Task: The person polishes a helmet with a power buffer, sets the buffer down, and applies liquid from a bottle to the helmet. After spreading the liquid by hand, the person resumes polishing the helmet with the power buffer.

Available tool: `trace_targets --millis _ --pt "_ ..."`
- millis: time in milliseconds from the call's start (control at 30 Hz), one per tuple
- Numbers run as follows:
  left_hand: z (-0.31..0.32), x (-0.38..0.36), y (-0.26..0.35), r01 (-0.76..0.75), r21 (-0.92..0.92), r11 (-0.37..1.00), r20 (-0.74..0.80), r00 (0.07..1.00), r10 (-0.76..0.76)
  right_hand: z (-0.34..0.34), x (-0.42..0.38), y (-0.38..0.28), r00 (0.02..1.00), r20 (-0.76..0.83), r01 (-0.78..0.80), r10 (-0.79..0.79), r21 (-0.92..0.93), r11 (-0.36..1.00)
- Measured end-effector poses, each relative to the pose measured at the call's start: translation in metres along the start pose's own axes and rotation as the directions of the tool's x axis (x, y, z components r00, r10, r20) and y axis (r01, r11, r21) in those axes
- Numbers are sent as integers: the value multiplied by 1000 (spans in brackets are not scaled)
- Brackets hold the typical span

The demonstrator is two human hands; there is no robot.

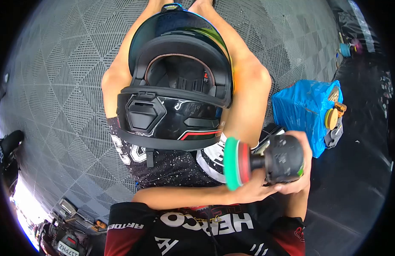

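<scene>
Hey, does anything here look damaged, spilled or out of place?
Nothing stands out. The helmet rests on the person's lap, visor intact as far as can be seen. Both hands, left and right, hold the polisher, its green pad seated straight. The blue bag stands on the floor; no spill shows.

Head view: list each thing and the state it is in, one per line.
helmet: resting on the person's lap, visor up, opening facing the camera.
polisher: held in both hands, green pad sideways, off the helmet.
left hand: gripping under the polisher's neck.
right hand: wrapped around the polisher's body.
blue bag: on the floor, pads resting against it.
</scene>
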State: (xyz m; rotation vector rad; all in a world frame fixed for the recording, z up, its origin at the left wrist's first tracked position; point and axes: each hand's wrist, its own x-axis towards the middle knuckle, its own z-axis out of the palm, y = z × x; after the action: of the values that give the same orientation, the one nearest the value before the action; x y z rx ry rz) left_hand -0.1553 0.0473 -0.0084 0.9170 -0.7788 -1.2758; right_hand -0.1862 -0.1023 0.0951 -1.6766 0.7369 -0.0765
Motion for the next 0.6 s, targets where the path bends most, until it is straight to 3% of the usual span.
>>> trace_targets --millis 33,133,200,300,400,600 --pt "3 -4 -6 -94 20 995 -45 994 95 2 -1 2 999 44 7 -7 -11 1000" --pt "-9 -6 3 -136 47 990 -38 990 138 8 -1 9 997 83 -8 10 -24 1000" --pt "-13 -4 0 35 -50 998 20 999 -34 12 0 15 999 44 -22 21 24 999" --pt "-21 -1 -2 -44 106 993 -76 996 53 12 7 22 999 34 -17 17 -7 1000" --pt "-30 8 12 8 -14 1000 -43 999 -8 14 10 27 999 -5 -39 40 44 998" --pt "-36 8 12 79 34 996 28 996 -80 22 11 18 984 -77 -152 164 142 978"
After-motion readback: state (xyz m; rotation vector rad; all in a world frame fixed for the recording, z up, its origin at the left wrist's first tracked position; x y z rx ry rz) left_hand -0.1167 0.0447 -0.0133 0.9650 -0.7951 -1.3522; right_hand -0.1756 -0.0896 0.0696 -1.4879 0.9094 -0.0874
